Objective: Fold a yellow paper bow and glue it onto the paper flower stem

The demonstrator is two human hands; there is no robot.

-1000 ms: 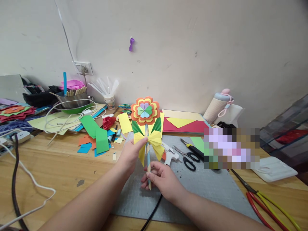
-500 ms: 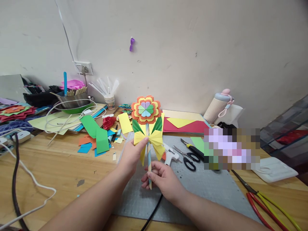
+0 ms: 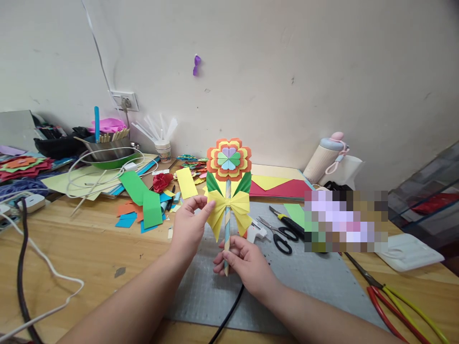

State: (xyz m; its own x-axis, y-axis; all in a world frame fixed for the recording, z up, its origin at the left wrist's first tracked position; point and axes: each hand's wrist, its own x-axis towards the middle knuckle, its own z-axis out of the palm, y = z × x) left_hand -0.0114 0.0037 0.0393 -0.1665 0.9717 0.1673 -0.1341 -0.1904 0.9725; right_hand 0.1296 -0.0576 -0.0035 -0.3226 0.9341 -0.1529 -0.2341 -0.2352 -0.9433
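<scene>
A paper flower (image 3: 228, 160) with layered orange, yellow and green petals stands upright on a striped paper stick (image 3: 226, 229) above the grey cutting mat (image 3: 304, 282). Two green leaves and a yellow paper bow (image 3: 229, 209) sit below the bloom. My right hand (image 3: 245, 265) is closed round the lower end of the stick. My left hand (image 3: 188, 227) pinches the left wing of the yellow bow between thumb and fingers.
A white glue gun (image 3: 256, 232), black scissors (image 3: 278, 234) and red and yellow pliers (image 3: 398, 301) lie on the mat and table to the right. Coloured paper scraps (image 3: 147, 205), cables (image 3: 46, 282) and a metal bowl (image 3: 107, 150) crowd the left. A bottle (image 3: 322, 160) leans by the wall.
Both hands have carried the flower a little to the right and slightly up. My left thumb now lies on the bow's left wing rather than near its centre.
</scene>
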